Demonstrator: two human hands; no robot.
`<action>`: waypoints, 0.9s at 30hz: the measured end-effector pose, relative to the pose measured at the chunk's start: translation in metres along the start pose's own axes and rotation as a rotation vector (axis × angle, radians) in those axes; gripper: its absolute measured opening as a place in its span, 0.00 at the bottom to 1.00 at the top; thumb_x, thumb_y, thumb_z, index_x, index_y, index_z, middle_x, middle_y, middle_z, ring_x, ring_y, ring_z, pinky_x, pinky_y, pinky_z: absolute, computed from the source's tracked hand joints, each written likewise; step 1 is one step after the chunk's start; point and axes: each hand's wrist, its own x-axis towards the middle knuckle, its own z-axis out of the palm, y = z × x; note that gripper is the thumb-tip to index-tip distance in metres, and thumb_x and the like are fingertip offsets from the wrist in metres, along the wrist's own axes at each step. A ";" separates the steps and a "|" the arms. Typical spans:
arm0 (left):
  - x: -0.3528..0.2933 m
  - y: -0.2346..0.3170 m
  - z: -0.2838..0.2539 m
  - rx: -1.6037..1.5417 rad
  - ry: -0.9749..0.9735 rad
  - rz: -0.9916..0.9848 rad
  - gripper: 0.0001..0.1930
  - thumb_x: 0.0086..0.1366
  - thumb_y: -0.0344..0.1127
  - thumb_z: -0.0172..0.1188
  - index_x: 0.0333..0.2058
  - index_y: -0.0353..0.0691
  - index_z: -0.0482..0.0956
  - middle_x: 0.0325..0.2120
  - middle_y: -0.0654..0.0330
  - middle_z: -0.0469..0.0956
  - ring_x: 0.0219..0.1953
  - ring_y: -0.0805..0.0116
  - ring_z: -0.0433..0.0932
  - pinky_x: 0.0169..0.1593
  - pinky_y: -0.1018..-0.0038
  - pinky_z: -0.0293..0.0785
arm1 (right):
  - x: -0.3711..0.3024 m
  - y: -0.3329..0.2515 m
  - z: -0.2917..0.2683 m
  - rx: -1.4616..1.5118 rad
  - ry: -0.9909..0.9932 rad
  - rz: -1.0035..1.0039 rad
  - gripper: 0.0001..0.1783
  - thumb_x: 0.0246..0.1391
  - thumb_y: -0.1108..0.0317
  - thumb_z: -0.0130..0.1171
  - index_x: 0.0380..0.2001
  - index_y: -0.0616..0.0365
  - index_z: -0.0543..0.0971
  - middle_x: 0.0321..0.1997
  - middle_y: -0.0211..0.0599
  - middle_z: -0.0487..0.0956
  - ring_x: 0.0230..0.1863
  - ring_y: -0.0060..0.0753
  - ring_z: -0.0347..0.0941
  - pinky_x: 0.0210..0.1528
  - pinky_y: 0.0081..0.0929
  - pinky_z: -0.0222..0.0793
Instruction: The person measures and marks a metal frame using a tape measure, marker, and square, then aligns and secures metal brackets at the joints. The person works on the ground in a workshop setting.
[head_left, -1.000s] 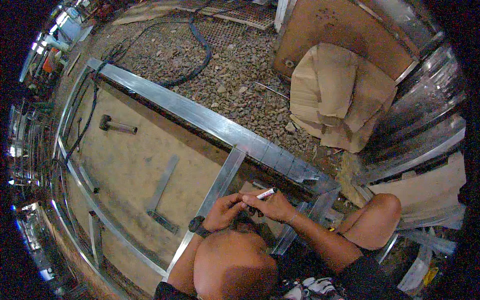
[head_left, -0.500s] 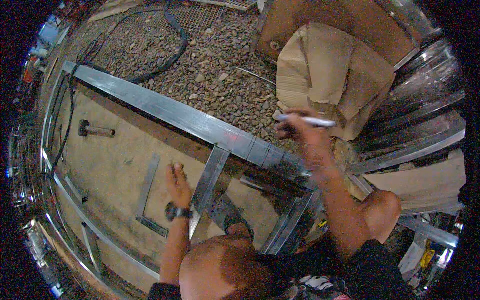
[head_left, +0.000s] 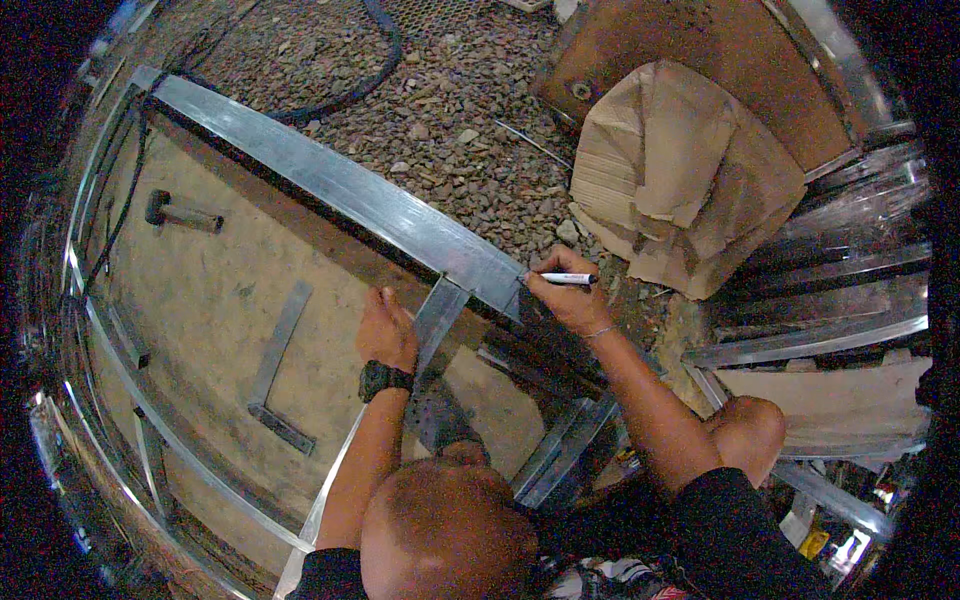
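Right grip [head_left: 570,300] is closed on a marker [head_left: 572,279]; just leftward, the beam [head_left: 340,190] is seemingly being marked, steadiness needed; left grip [head_left: 389,328] unclear.

Loose gravel [head_left: 455,165] occupied the far side — metal mesh [head_left: 445,15] bordered it beyond. A brown panel [head_left: 740,60] was located far right; tan flooring [head_left: 200,320] extended left.

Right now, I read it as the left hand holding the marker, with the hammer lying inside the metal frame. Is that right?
Not quite: the marker is in the right hand, not the left, as the head view shows. The hammer does lie inside the metal frame.
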 end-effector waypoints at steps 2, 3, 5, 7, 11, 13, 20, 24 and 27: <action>0.000 0.008 -0.004 0.010 -0.043 -0.011 0.16 0.73 0.48 0.43 0.40 0.42 0.72 0.31 0.43 0.80 0.33 0.39 0.78 0.34 0.48 0.71 | 0.000 0.001 -0.002 -0.020 0.014 -0.009 0.13 0.47 0.64 0.69 0.23 0.57 0.75 0.24 0.28 0.75 0.28 0.20 0.68 0.31 0.25 0.65; 0.000 0.008 -0.004 -0.011 -0.031 -0.002 0.15 0.73 0.47 0.43 0.40 0.42 0.72 0.31 0.44 0.80 0.32 0.39 0.78 0.34 0.48 0.70 | 0.001 0.000 -0.002 -0.033 0.017 -0.021 0.13 0.47 0.64 0.69 0.23 0.57 0.75 0.24 0.28 0.75 0.28 0.20 0.68 0.31 0.25 0.66; 0.000 0.007 -0.004 -0.053 -0.008 0.015 0.15 0.72 0.47 0.44 0.40 0.43 0.71 0.30 0.44 0.80 0.32 0.39 0.78 0.33 0.48 0.70 | 0.002 0.000 -0.002 -0.044 0.018 -0.036 0.13 0.47 0.64 0.69 0.23 0.57 0.75 0.24 0.28 0.75 0.28 0.19 0.68 0.30 0.25 0.66; 0.002 0.005 -0.003 -0.056 -0.006 0.036 0.15 0.73 0.47 0.44 0.40 0.43 0.71 0.29 0.44 0.80 0.32 0.39 0.78 0.33 0.48 0.70 | 0.003 0.000 -0.002 -0.042 0.017 -0.044 0.13 0.47 0.63 0.69 0.23 0.57 0.75 0.24 0.28 0.74 0.28 0.19 0.67 0.30 0.25 0.65; 0.004 0.008 -0.006 -0.035 -0.029 -0.038 0.14 0.73 0.47 0.44 0.41 0.43 0.71 0.30 0.44 0.80 0.33 0.39 0.79 0.34 0.48 0.71 | 0.001 0.002 0.002 -0.024 0.058 -0.026 0.12 0.48 0.64 0.68 0.24 0.57 0.75 0.23 0.29 0.75 0.28 0.21 0.68 0.30 0.25 0.66; 0.003 0.015 -0.009 -0.003 -0.086 -0.060 0.14 0.73 0.47 0.44 0.41 0.43 0.71 0.31 0.43 0.80 0.34 0.38 0.79 0.34 0.48 0.71 | 0.000 0.005 0.003 0.011 0.089 -0.051 0.12 0.48 0.64 0.68 0.24 0.57 0.75 0.23 0.29 0.75 0.28 0.21 0.69 0.30 0.26 0.66; 0.000 0.005 0.001 -0.066 0.021 0.071 0.15 0.72 0.47 0.45 0.43 0.42 0.72 0.34 0.43 0.80 0.36 0.38 0.78 0.36 0.49 0.72 | -0.005 0.003 -0.020 0.140 0.237 0.116 0.10 0.50 0.64 0.67 0.29 0.57 0.77 0.27 0.31 0.79 0.29 0.20 0.72 0.30 0.25 0.68; -0.002 0.007 0.000 -0.133 0.068 0.146 0.14 0.72 0.45 0.48 0.43 0.41 0.74 0.35 0.46 0.80 0.36 0.41 0.79 0.38 0.52 0.73 | -0.025 -0.025 -0.074 0.322 0.370 0.112 0.12 0.56 0.64 0.64 0.39 0.61 0.78 0.30 0.34 0.81 0.32 0.25 0.76 0.34 0.23 0.72; -0.003 0.003 0.000 -0.320 0.196 0.308 0.14 0.72 0.46 0.50 0.41 0.40 0.76 0.32 0.51 0.79 0.32 0.48 0.78 0.36 0.56 0.73 | -0.064 -0.081 -0.112 0.526 0.326 0.070 0.16 0.61 0.61 0.60 0.44 0.63 0.80 0.36 0.41 0.82 0.36 0.29 0.78 0.37 0.27 0.73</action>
